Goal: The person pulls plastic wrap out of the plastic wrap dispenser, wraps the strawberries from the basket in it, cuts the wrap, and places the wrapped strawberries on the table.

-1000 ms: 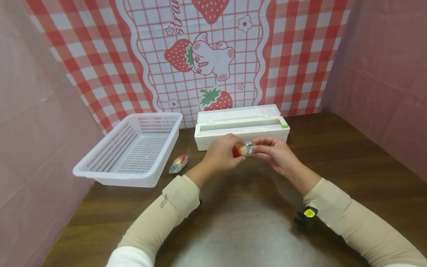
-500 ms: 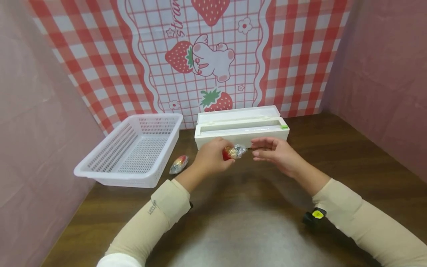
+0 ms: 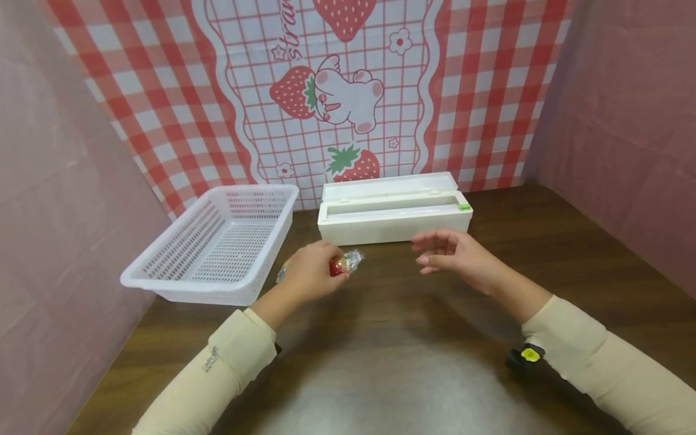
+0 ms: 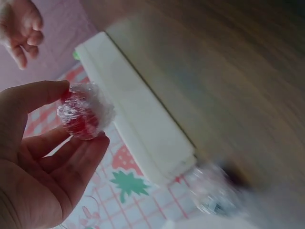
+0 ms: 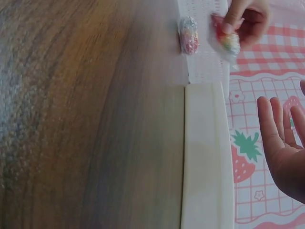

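My left hand (image 3: 309,270) pinches a small red and yellow item wrapped in clear plastic film (image 3: 347,262) between thumb and fingers, above the table left of centre. A twisted film end sticks out to the right. What is inside the wrap cannot be told. A second film-wrapped red and yellow item (image 5: 189,36) lies on the table beside the basket; in the head view the left hand mostly covers it. My right hand (image 3: 461,261) hovers holding nothing, fingers loosely bent, in front of the right end of a long white box (image 3: 394,229).
A white perforated plastic basket (image 3: 247,294) stands at the left of the wooden table (image 3: 380,338). The long box's lid (image 3: 388,186) is raised, with a green piece (image 3: 464,207) at its right end. Behind hangs a strawberry-patterned cloth (image 3: 348,90).
My left hand has carried the wrapped item left and toward me, away from the right hand. The right hand has let go of the film end and drawn back slightly right.
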